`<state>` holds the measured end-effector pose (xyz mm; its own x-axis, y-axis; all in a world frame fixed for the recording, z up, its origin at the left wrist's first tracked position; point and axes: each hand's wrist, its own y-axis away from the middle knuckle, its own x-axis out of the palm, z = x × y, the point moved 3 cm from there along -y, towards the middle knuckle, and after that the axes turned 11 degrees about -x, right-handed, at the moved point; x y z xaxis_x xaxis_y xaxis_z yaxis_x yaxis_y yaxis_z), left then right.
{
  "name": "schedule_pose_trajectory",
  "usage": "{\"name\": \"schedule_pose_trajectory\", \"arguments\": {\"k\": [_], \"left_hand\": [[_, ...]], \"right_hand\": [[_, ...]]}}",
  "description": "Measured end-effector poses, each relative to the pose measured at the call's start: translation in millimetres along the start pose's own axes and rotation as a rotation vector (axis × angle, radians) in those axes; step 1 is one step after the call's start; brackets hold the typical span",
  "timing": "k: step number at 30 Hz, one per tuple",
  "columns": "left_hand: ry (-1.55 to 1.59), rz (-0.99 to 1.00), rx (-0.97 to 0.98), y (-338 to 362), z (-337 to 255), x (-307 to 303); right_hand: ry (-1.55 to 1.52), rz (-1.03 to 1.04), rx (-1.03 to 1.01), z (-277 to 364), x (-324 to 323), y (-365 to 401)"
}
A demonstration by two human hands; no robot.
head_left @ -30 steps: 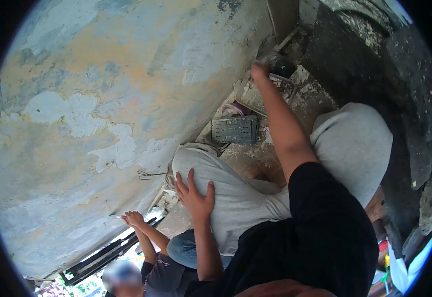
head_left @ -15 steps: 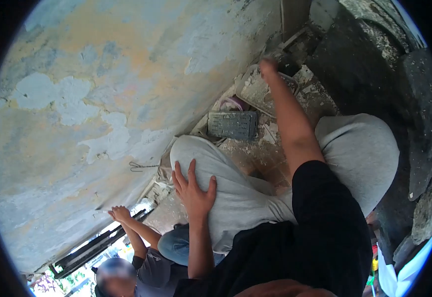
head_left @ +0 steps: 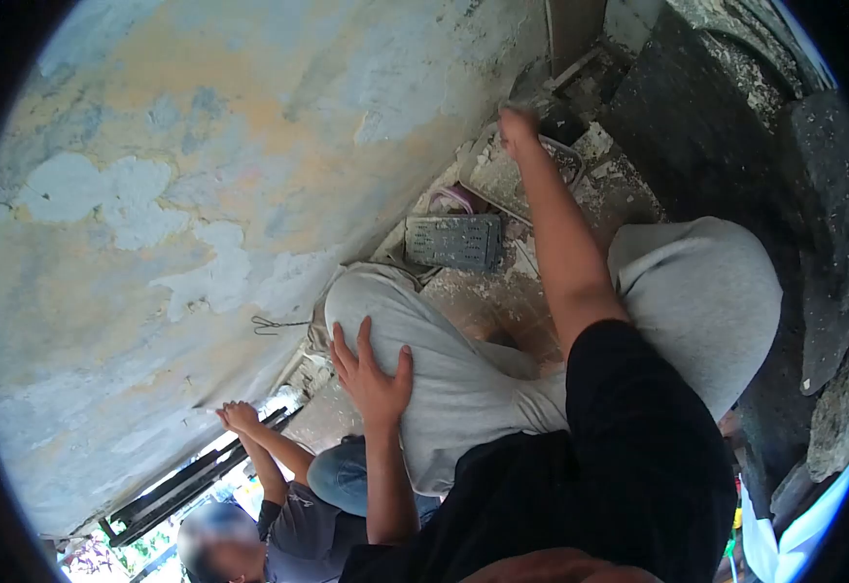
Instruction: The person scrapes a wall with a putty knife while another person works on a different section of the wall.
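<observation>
My left hand [head_left: 371, 374] lies open, fingers spread on my left knee in grey cloth trousers [head_left: 444, 360], propping me as I squat. My right hand [head_left: 519, 128] reaches far ahead and is curled shut at the rim of a shallow, mortar-crusted grey metal pan [head_left: 502, 180]. My knuckles cover what is inside the fist, so I cannot tell whether it grips the rim or a tool.

A peeling blue-and-ochre plaster wall [head_left: 201, 194] fills the left. A dark rough stone block [head_left: 726, 126] rises at the far right, its top cut off by the edge of view. Near left, low down, another person's hands [head_left: 240, 420] press against the wall, probably for support, and their blue denim knee [head_left: 342, 476] sits just beside my arm.

The pan lies on the floor at the foot of the wall, within arm's reach. Nearer to me than the pan is a grey perforated rectangular block [head_left: 455, 243]. A pink rounded object [head_left: 453, 199] is half hidden between them; I cannot say what it is. A thin bent wire [head_left: 277, 324] hangs on the wall.
</observation>
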<state>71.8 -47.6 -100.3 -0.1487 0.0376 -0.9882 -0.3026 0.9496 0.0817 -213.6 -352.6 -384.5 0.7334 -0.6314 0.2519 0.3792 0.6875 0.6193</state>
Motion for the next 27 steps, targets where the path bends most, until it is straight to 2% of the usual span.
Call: {"name": "schedule_pose_trajectory", "arguments": {"k": [3, 6, 7, 9, 10, 15, 17, 19, 24, 27], "left_hand": [[-0.057, -0.026, 0.014, 0, -12, -5], [-0.029, 0.022, 0.005, -1, -13, -3], [-0.04, 0.033, 0.0, 5, -9, -5], [-0.01, 0.019, 0.03, -3, -8, 0], [-0.014, 0.016, 0.043, -5, -8, 0], [-0.027, 0.019, 0.041, -7, -16, 2], [-0.027, 0.019, 0.05, -10, -18, 3], [-0.025, 0.029, 0.054, -4, -15, 1], [-0.026, 0.021, 0.046, -8, -15, 4], [-0.042, 0.022, 0.046, -6, -17, 0]], "right_hand": [[-0.104, 0.05, -0.032, 30, 4, 44], [-0.116, 0.111, 0.034, -17, -6, -44], [-0.114, 0.107, 0.05, -21, -17, -40], [-0.176, 0.093, 0.078, 12, -29, -38], [-0.194, 0.203, 0.06, 19, -31, -34], [-0.293, 0.164, 0.031, 60, -10, 26], [-0.311, 0.171, 0.055, 58, -6, 29], [-0.29, 0.187, -0.006, 58, -8, 11], [-0.23, 0.109, 0.023, 55, -18, 25], [-0.2, -0.002, 0.05, 28, -20, 40]]}}
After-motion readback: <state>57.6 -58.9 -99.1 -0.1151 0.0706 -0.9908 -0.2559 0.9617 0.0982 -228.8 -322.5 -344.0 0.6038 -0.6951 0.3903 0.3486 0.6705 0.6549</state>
